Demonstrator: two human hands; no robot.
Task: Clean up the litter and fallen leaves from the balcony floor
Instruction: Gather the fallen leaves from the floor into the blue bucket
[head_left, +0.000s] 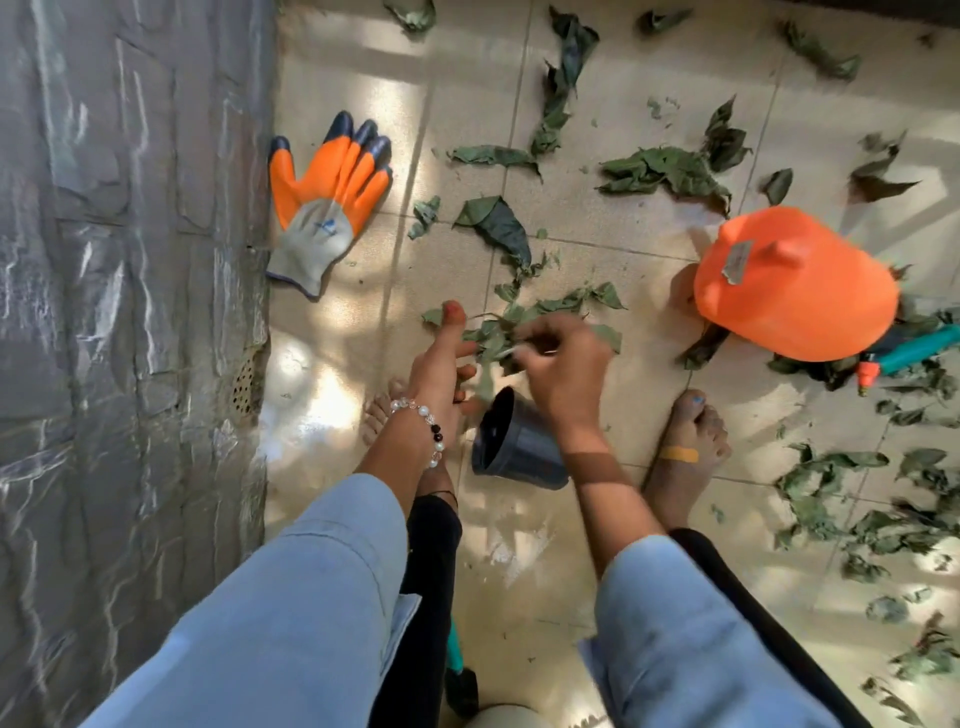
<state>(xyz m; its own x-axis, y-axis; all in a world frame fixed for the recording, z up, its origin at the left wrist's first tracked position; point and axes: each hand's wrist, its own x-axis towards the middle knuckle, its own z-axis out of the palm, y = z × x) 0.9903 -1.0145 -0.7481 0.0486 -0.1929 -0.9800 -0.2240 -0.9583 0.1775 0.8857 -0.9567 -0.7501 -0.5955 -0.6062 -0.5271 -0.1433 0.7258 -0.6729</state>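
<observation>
- The person bends over the tiled floor (597, 78) with both hands low, near their bare feet.
- The right hand (558, 358) pinches a bunch of green leaves (498, 338). It looks blurry.
- The left hand (441, 364) has its fingers spread out straight, right beside that bunch and touching it.
- A black plant pot (511, 441) lies on its side just under the hands, between the feet.
- Lots more leaves (660, 171) lie all over the floor.
- An orange glove (324, 197) lies by the stone wall (130, 260), not on a hand.
- An orange sprayer tank (795, 286) sits on the right.
- I think leaves could slip out, because the bunch is loose.
- Bare feet could step on something sharp, or kick the pot.
</observation>
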